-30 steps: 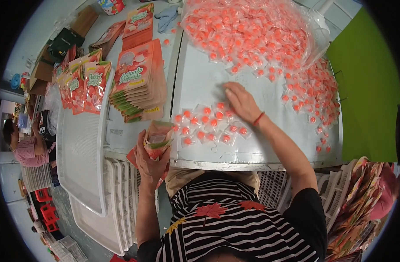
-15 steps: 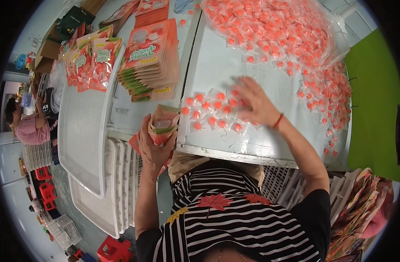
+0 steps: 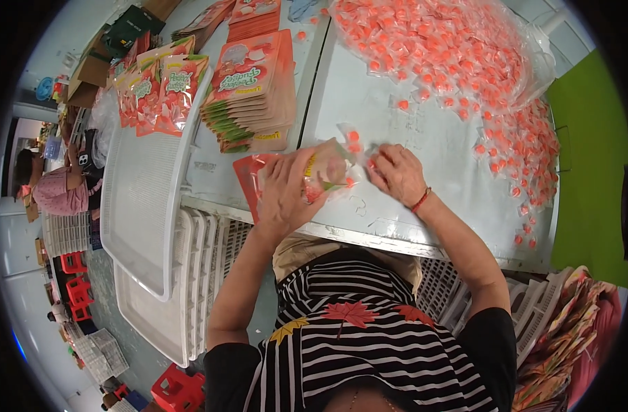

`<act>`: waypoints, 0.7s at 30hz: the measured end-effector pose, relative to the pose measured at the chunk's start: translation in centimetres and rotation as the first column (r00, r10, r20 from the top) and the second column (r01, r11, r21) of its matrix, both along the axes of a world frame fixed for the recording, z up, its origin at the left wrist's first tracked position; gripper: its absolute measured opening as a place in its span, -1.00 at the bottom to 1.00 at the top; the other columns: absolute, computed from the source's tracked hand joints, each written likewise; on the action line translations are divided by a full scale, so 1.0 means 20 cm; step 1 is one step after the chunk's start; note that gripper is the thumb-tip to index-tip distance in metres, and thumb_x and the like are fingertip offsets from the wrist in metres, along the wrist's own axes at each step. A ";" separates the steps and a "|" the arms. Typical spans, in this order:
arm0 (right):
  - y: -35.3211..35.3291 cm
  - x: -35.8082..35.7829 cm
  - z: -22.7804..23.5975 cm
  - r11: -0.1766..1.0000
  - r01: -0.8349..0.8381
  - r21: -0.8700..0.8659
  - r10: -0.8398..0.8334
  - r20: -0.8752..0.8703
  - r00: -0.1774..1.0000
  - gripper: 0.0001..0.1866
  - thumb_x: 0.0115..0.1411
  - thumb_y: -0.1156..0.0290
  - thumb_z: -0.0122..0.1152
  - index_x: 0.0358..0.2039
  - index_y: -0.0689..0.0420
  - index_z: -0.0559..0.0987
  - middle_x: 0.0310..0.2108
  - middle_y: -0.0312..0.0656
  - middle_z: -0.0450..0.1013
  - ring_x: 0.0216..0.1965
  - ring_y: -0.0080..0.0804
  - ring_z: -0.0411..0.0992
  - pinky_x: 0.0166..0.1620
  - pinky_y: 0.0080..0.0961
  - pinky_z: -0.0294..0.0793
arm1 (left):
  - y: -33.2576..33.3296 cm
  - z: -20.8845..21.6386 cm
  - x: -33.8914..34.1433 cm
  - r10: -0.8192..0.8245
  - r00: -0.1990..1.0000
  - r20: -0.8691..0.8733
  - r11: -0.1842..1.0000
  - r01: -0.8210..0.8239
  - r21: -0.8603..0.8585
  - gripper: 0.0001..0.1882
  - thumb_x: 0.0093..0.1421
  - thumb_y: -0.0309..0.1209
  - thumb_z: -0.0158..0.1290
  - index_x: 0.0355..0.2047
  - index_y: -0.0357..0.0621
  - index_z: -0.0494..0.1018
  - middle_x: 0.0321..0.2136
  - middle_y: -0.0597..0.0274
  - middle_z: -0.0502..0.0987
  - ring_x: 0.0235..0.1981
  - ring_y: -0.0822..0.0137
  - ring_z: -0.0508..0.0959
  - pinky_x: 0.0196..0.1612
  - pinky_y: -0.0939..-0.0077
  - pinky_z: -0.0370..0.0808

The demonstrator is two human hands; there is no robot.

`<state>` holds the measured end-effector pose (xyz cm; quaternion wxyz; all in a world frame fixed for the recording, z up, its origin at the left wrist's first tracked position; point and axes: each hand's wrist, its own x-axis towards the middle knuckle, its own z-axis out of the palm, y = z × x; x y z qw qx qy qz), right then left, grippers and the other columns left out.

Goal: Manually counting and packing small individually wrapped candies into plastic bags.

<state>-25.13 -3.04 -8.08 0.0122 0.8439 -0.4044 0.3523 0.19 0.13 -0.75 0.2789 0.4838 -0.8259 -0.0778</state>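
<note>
My left hand (image 3: 286,189) is closed round a pink printed pouch (image 3: 326,168), tilted low over the table with its mouth toward the right. Another red pouch (image 3: 245,180) shows beside that hand at the table's front edge. Fingers curled down, my right hand (image 3: 398,177) is just right of the pouch mouth, with a bit of orange candy at its fingertips. A few clear-wrapped orange candies (image 3: 353,137) lie by the mouth, between the two hands. How many are inside the pouch is hidden.
A large heap of wrapped candies (image 3: 437,48) covers the far right of the table. Stacked flat pouches (image 3: 249,82) lie at the far left, near filled pouches (image 3: 173,96) on a white mesh tray (image 3: 139,199). Another person (image 3: 56,192) is off to the left.
The left hand has brought the pouch right and tipped it over the table. The right hand has lowered and curled. The spread of candies between them has shrunk to a few.
</note>
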 end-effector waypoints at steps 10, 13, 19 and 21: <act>-0.01 0.16 0.37 0.893 -0.060 0.446 -0.142 0.405 0.903 -0.82 0.07 0.37 0.20 -0.39 0.23 0.54 -0.58 -0.08 0.42 -0.58 -0.21 0.43 -0.44 -0.43 0.45 | -0.07 -0.08 -0.04 0.017 1.000 0.021 0.995 -0.015 -0.099 -0.11 -0.22 -0.23 0.34 0.13 -0.21 0.21 -0.06 0.01 0.43 -0.04 0.04 0.43 0.11 0.12 0.23; -0.03 0.14 0.42 0.905 -0.056 0.421 0.036 0.057 0.998 -0.79 0.10 0.32 0.16 -0.42 0.23 0.53 -0.53 -0.06 0.46 -0.54 -0.05 0.44 -0.46 -0.26 0.45 | -0.09 -0.05 -0.07 -0.059 0.997 0.041 0.989 0.064 -0.132 -0.16 -0.18 -0.24 0.31 0.12 -0.18 0.21 -0.07 0.04 0.41 -0.05 0.06 0.42 0.09 0.11 0.24; -0.06 0.19 0.36 0.942 -0.002 0.336 -0.038 0.113 0.993 -0.74 0.18 0.31 0.06 -0.55 0.20 0.50 -0.61 -0.03 0.44 -0.60 -0.04 0.43 -0.51 -0.24 0.42 | -0.12 -0.09 -0.10 -0.123 0.991 0.048 0.982 0.129 -0.140 -0.12 -0.21 -0.20 0.33 0.12 -0.22 0.20 -0.03 0.02 0.38 0.00 0.04 0.38 0.11 0.07 0.23; -0.07 0.26 0.37 0.869 0.106 0.484 -0.328 0.401 0.855 -0.66 0.27 0.27 0.02 -0.57 0.25 0.42 -0.69 -0.09 0.35 -0.68 -0.14 0.31 -0.54 -0.37 0.34 | -0.12 -0.10 -0.12 -0.112 0.994 0.003 0.984 0.112 -0.140 -0.12 -0.21 -0.21 0.33 0.12 -0.23 0.21 -0.03 0.02 0.38 -0.01 0.04 0.38 0.10 0.08 0.23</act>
